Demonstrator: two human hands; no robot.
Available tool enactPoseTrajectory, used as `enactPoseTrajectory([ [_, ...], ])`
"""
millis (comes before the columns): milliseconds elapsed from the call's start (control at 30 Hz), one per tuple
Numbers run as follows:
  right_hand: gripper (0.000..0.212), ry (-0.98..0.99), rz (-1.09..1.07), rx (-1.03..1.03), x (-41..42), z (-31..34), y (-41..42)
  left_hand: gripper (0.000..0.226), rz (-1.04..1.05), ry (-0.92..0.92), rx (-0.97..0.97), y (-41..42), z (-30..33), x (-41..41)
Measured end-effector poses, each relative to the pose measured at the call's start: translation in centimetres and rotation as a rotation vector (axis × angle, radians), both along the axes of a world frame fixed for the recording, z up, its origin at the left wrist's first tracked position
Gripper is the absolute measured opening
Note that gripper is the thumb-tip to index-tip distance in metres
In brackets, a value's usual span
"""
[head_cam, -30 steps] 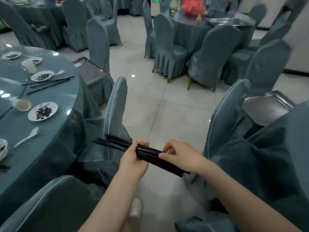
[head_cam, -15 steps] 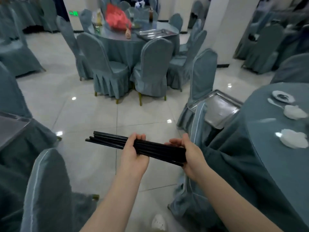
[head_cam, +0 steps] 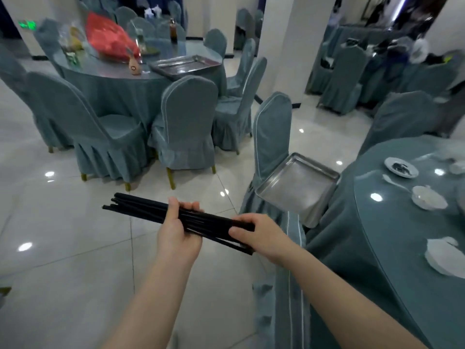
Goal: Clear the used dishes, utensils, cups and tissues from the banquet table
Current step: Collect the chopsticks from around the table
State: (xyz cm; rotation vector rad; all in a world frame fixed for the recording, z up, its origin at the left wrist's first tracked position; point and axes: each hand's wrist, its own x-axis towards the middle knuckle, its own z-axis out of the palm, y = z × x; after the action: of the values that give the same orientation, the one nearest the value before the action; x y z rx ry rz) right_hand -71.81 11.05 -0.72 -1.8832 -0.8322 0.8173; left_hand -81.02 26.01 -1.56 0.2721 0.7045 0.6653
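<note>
A bundle of several black chopsticks (head_cam: 141, 206) lies across both my hands above the tiled floor. My left hand (head_cam: 178, 233) grips the bundle near its middle, fingers curled over the top. My right hand (head_cam: 256, 235) holds the right end, thumb and fingers wrapped round it. At the right stands the round banquet table (head_cam: 377, 222) with a blue cloth and glass top. On it are a small plate with dark scraps (head_cam: 400, 167), a white spoon (head_cam: 393, 182), a small white bowl (head_cam: 429, 197) and crumpled white tissue (head_cam: 445, 255).
An empty steel tray (head_cam: 297, 185) rests on the seat of a covered chair (head_cam: 273, 132) beside the table. Another chair back (head_cam: 286, 273) is just under my right arm. Further tables with covered chairs stand behind; one bears a second steel tray (head_cam: 185, 65) and a red bag (head_cam: 108, 37).
The view has swung right, from the first table past the open floor to the table on the right. Both hands keep hold of the chopsticks, and the tray now sits closer.
</note>
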Motion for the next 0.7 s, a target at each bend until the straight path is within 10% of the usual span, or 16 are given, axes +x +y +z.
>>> enactPoseTrajectory([
  [333,0.043,-0.374,-0.053,-0.404,12.3,0.4,9.0,0.027,-0.371,-0.011,0.015,10.0,0.4,17.3],
  [700,0.017,-0.423,-0.501,-0.505,24.7,-2.8,8.2,0.024,-0.891,0.0,0.011,9.3,-0.8,34.9],
])
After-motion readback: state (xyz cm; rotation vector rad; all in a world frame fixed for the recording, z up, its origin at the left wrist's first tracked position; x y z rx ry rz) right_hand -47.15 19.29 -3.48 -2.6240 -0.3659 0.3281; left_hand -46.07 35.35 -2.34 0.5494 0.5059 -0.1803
